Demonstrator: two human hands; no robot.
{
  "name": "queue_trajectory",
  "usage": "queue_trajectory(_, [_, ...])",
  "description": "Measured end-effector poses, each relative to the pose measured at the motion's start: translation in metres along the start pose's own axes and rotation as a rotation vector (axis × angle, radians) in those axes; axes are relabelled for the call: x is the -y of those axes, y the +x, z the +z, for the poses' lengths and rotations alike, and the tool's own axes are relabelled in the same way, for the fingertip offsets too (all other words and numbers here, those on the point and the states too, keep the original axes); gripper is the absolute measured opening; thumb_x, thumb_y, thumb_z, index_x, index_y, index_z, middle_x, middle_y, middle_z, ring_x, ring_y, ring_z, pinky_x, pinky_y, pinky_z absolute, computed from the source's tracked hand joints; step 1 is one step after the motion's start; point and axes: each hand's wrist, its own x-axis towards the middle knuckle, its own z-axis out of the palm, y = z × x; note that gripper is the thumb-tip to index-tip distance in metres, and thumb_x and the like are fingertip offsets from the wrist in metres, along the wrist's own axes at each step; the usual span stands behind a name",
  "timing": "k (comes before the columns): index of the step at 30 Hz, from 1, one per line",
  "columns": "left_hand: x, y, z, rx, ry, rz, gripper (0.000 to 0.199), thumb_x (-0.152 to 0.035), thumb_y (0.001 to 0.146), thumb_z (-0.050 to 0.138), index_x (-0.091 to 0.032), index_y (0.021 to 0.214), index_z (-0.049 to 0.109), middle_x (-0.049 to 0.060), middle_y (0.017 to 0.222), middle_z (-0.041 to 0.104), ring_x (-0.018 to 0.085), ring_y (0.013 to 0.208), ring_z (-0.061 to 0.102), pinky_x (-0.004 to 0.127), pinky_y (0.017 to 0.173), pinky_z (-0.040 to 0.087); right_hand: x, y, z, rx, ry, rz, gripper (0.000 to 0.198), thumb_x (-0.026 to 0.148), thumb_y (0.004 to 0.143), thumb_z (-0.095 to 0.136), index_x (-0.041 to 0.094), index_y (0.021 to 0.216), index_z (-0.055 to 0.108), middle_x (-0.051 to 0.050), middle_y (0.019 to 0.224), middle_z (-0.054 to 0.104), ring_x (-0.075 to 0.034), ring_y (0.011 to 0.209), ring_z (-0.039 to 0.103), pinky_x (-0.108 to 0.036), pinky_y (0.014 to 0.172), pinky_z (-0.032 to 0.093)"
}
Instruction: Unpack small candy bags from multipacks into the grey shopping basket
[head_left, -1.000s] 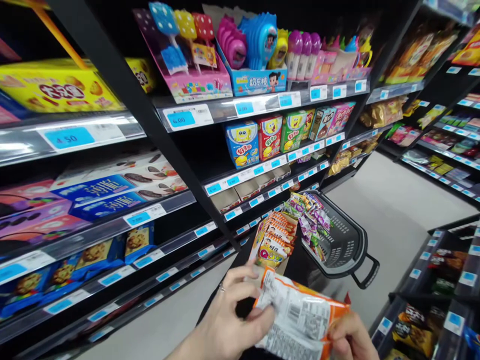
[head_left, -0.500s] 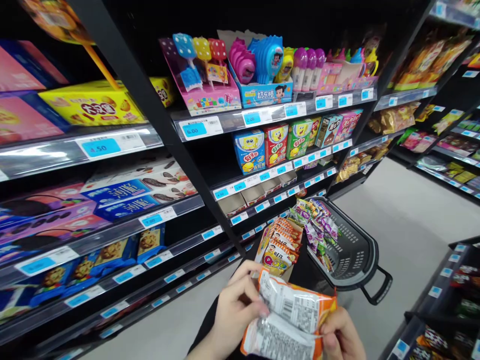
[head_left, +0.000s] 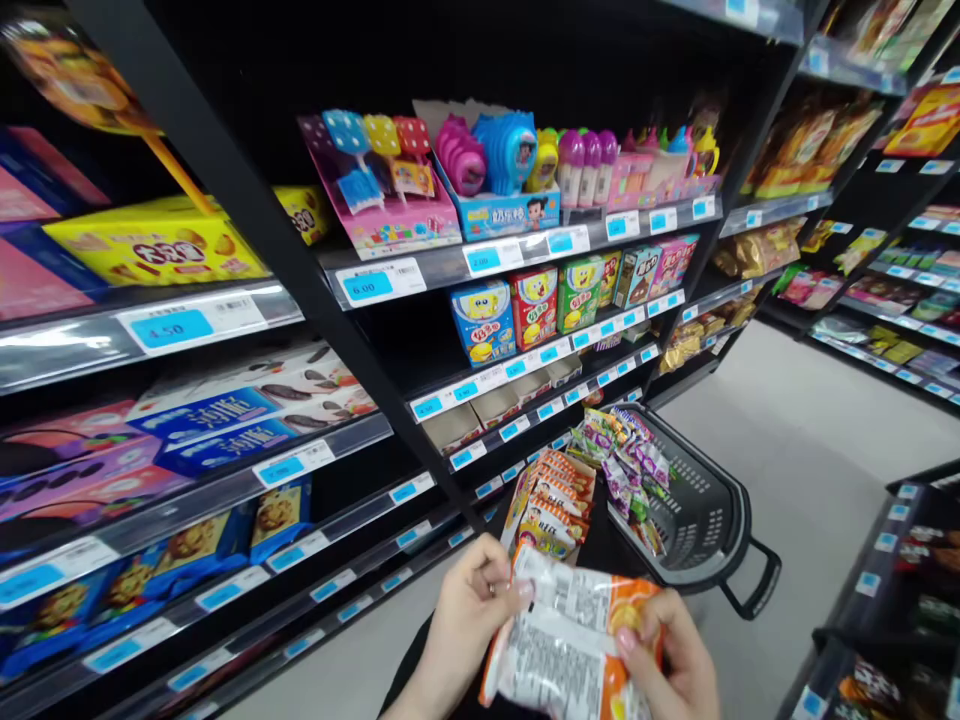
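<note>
A snack bag [head_left: 559, 625] with orange ends and a silvery printed back is stretched between my two hands at the bottom of the view. My left hand [head_left: 469, 625] pinches its left upper edge between thumb and fingers. On the right side, my right hand [head_left: 671, 655] grips the bag with the thumb lying over its printed back. Just beyond the bag stands an open carton [head_left: 551, 500] of similar orange snack bags. Beside that carton is a dark grey shopping basket [head_left: 705, 530], with several purple and green candy packets [head_left: 626, 460] at its far left end.
Black shelves with blue price tags run along the left, holding yellow boxes [head_left: 157, 245], cartoon boxes [head_left: 484, 322] and toy candies [head_left: 506, 150]. The basket's handle [head_left: 757, 585] sticks out over the grey floor [head_left: 795, 420]. Another shelf unit [head_left: 874, 590] stands at lower right.
My right hand has shifted its grip, its thumb now further in over the bag's back. The bag lies flatter. The view has turned slightly, so the shelves sit a little further left.
</note>
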Motion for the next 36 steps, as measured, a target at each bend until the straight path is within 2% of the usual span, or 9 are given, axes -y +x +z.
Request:
queue_trajectory(4, [-0.006,-0.002,-0.003,0.123,0.053,-0.193,0.016,-0.026,0.063,0.077,-0.011,0.062,0.07,0.002,0.063,0.063,0.008,0.052,0.049,0.017,0.049,0.037,0.015,0.008,-0.006,0.129,0.159,0.193,0.018,0.036,0.069,0.074,0.021,0.062,0.066,-0.001,0.062,0.063,-0.015,0.058,0.055,-0.022,0.053,0.045])
queue_trajectory(7, [-0.007,-0.004,-0.009,0.242,0.002,-0.303,0.021,-0.026,0.06,0.077,-0.013,0.076,0.077,0.006,0.07,0.069,0.013,0.058,0.059,0.022,0.055,0.045,0.015,0.008,-0.012,0.132,0.334,0.372,0.01,0.031,0.067,0.073,0.022,0.063,0.073,-0.004,0.066,0.069,-0.018,0.065,0.063,-0.025,0.06,0.05])
queue_trajectory(10, [-0.007,-0.003,-0.013,0.289,0.078,-0.209,0.032,-0.022,0.056,0.081,-0.018,0.088,0.078,0.009,0.081,0.075,0.022,0.073,0.067,0.028,0.067,0.051,0.013,0.004,-0.017,0.181,0.454,0.396,0.017,0.035,0.069,0.069,0.023,0.077,0.078,-0.009,0.085,0.074,-0.026,0.085,0.067,-0.035,0.075,0.053])
queue_trajectory(12, [-0.008,0.001,-0.015,0.261,0.222,-0.066,0.025,-0.027,0.062,0.079,-0.019,0.087,0.078,0.011,0.086,0.076,0.022,0.074,0.068,0.028,0.066,0.052,0.012,0.003,-0.019,0.28,0.487,0.364,0.034,0.043,0.064,0.072,0.021,0.088,0.078,-0.013,0.091,0.073,-0.03,0.085,0.067,-0.039,0.071,0.054])
queue_trajectory(15, [-0.01,0.007,-0.018,0.228,0.457,0.129,0.023,-0.039,0.076,0.068,-0.017,0.074,0.078,0.008,0.065,0.073,0.017,0.054,0.062,0.024,0.053,0.048,0.01,0.003,-0.02,0.34,0.317,0.39,0.051,0.045,0.056,0.079,0.019,0.099,0.074,-0.011,0.077,0.072,-0.019,0.054,0.061,-0.027,0.043,0.045])
queue_trajectory(17, [-0.011,0.009,-0.018,0.217,0.602,0.221,0.038,-0.042,0.082,0.059,-0.017,0.057,0.071,0.003,0.046,0.062,0.013,0.043,0.052,0.021,0.047,0.042,0.009,0.005,-0.021,0.321,0.085,0.446,0.038,0.049,0.062,0.077,0.016,0.08,0.074,-0.003,0.051,0.061,-0.008,0.034,0.042,-0.019,0.032,0.028])
queue_trajectory(19, [-0.011,0.01,-0.017,0.198,0.712,0.257,0.048,-0.042,0.085,0.054,-0.016,0.046,0.06,-0.001,0.038,0.049,0.01,0.04,0.044,0.02,0.045,0.036,0.009,0.006,-0.021,0.296,-0.099,0.478,0.045,0.058,0.068,0.069,0.014,0.06,0.066,0.005,0.034,0.042,-0.004,0.029,0.027,-0.018,0.031,0.018])
queue_trajectory(28, [-0.009,0.008,-0.013,0.163,0.621,-0.104,0.05,-0.058,0.077,0.056,-0.015,0.053,0.056,-0.006,0.042,0.037,0.007,0.039,0.029,0.02,0.038,0.018,0.011,-0.003,-0.021,0.307,-0.233,0.528,0.058,0.072,0.074,0.052,0.017,0.054,0.053,0.009,0.03,0.031,-0.003,0.029,0.017,-0.019,0.035,0.01])
queue_trajectory(36, [-0.014,0.009,-0.008,0.135,0.524,-0.168,0.052,-0.063,0.071,0.06,-0.015,0.052,0.059,-0.005,0.037,0.042,0.006,0.034,0.029,0.019,0.036,0.02,0.006,0.0,-0.024,0.336,-0.226,0.517,0.056,0.066,0.079,0.051,0.018,0.052,0.053,0.008,0.025,0.035,-0.004,0.026,0.018,-0.02,0.035,0.014])
